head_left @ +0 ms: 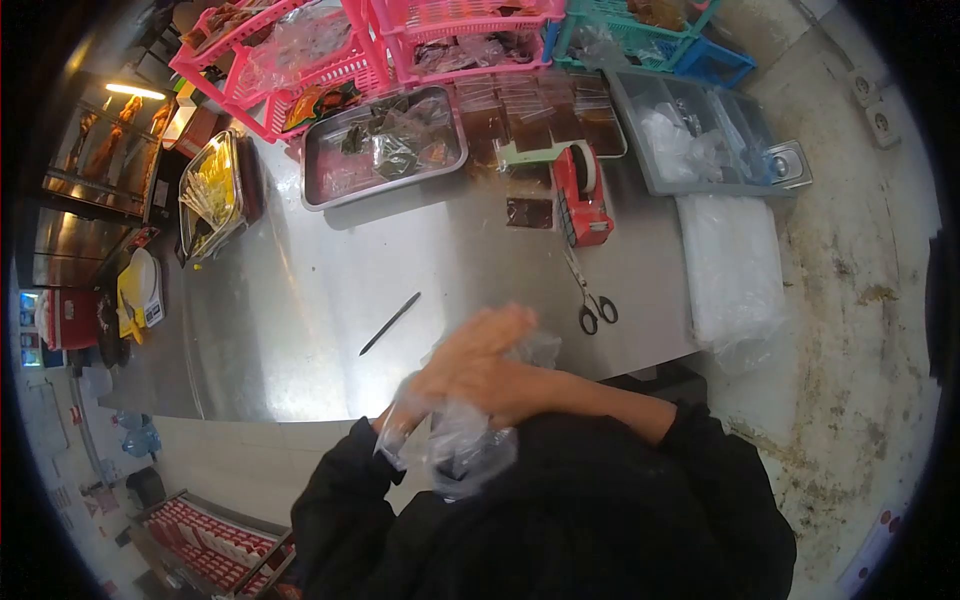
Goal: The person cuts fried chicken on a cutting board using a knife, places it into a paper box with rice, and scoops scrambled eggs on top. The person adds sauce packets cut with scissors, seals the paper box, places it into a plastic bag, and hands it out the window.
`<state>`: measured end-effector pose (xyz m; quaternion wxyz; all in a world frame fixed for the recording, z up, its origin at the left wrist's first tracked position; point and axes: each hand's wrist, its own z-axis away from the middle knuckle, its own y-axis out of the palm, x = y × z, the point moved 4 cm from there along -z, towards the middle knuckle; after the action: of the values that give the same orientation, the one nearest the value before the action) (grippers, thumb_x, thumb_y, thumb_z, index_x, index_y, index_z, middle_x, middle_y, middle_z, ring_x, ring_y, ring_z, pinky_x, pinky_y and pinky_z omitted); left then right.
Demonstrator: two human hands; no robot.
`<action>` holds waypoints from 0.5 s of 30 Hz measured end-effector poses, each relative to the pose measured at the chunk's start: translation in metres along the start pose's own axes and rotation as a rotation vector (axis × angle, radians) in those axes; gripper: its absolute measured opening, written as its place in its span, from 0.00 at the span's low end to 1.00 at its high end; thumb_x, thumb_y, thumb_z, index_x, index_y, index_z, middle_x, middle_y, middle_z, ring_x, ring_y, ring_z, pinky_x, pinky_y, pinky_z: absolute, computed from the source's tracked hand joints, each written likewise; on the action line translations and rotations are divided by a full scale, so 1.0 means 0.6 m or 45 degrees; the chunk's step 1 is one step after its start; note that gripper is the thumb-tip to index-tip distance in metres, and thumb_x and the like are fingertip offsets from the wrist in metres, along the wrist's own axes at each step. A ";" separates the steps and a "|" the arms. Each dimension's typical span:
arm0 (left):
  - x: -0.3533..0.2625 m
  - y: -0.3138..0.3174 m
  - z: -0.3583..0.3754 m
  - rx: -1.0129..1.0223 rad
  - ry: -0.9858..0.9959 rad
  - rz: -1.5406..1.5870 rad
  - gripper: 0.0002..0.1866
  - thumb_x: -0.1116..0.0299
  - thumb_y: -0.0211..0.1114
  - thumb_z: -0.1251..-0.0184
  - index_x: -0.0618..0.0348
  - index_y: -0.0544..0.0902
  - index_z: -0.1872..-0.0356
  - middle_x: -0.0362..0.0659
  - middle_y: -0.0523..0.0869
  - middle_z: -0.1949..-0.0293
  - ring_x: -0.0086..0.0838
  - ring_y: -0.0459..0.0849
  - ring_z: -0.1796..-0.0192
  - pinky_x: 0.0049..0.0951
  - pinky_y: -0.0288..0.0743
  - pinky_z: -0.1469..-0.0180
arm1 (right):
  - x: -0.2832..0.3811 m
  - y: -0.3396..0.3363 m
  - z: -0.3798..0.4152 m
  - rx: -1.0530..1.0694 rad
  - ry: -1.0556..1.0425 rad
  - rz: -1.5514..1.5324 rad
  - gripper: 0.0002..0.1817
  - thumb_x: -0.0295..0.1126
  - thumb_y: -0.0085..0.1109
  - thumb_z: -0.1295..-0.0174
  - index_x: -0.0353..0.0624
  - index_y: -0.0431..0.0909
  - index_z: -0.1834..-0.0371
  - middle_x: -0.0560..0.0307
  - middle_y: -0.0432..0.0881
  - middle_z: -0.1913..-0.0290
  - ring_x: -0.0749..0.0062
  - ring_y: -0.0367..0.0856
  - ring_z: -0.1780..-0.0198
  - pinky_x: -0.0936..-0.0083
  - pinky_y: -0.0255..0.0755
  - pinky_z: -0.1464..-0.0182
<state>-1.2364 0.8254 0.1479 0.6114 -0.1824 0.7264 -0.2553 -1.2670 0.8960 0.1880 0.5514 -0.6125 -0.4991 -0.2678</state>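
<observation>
Close to my body, at the table's front edge, my left hand [472, 343] and my right hand [498, 390] overlap, pressed together. Both are blurred by motion. Crumpled clear plastic, apparently a plastic bag [468, 448], is caught between them; it hangs below the hands and around my left wrist, and a bit sticks out beyond the fingers. The fingers of my left hand point up and right, while those of my right hand are mostly hidden. A dark pen-like stick [390, 324] lies on the table ahead of my hands. Black-handled scissors [590, 300] lie to their right.
On the steel table [270, 330] stand a red tape dispenser [580, 200], a metal tray [385, 148] with bagged leaves and a grey divided box [655, 150]. Flat dark packets [530, 115] and a stack of clear bags [733, 265] lie nearby. Pink baskets [465, 70] line the back.
</observation>
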 end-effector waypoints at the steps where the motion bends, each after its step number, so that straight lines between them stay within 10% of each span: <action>1: 0.004 0.010 -0.013 -0.005 0.011 0.002 0.32 0.55 0.53 0.44 0.49 0.66 0.35 0.45 0.57 0.30 0.33 0.51 0.28 0.38 0.48 0.32 | 0.000 0.010 -0.013 0.050 -0.015 0.158 0.34 0.25 0.60 0.55 0.45 0.64 0.39 0.42 0.78 0.56 0.50 0.77 0.53 0.63 0.70 0.53; 3: 0.011 0.063 -0.023 0.474 0.518 -0.161 0.29 0.58 0.51 0.41 0.48 0.66 0.35 0.42 0.56 0.29 0.29 0.51 0.28 0.40 0.44 0.31 | 0.001 0.018 -0.043 0.169 0.000 0.243 0.36 0.24 0.58 0.53 0.45 0.59 0.36 0.42 0.79 0.59 0.50 0.77 0.56 0.64 0.70 0.54; 8: 0.075 0.106 -0.014 0.391 0.392 0.040 0.24 0.55 0.58 0.42 0.45 0.73 0.42 0.38 0.66 0.35 0.28 0.57 0.31 0.40 0.45 0.31 | 0.011 -0.039 -0.110 -0.152 0.164 -0.499 0.37 0.22 0.54 0.50 0.44 0.51 0.34 0.45 0.77 0.63 0.59 0.77 0.59 0.69 0.69 0.54; 10: 0.053 0.092 -0.015 0.282 0.310 -0.014 0.23 0.56 0.60 0.43 0.46 0.76 0.45 0.39 0.69 0.38 0.28 0.59 0.32 0.40 0.47 0.32 | 0.078 -0.088 -0.153 -0.299 -0.003 -0.616 0.30 0.20 0.47 0.45 0.44 0.54 0.36 0.54 0.74 0.66 0.77 0.75 0.58 0.73 0.66 0.53; 15: 0.035 0.078 0.002 0.188 0.250 -0.107 0.22 0.57 0.59 0.43 0.47 0.75 0.46 0.40 0.70 0.40 0.28 0.61 0.33 0.41 0.47 0.32 | 0.138 -0.107 -0.180 -0.100 0.164 -0.632 0.26 0.19 0.40 0.43 0.43 0.56 0.39 0.62 0.65 0.75 0.78 0.66 0.69 0.75 0.63 0.60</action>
<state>-1.2369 0.8505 0.1032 0.5380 -0.1413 0.7537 -0.3501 -1.2714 0.8134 0.3141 0.4753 -0.4738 -0.5872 -0.4524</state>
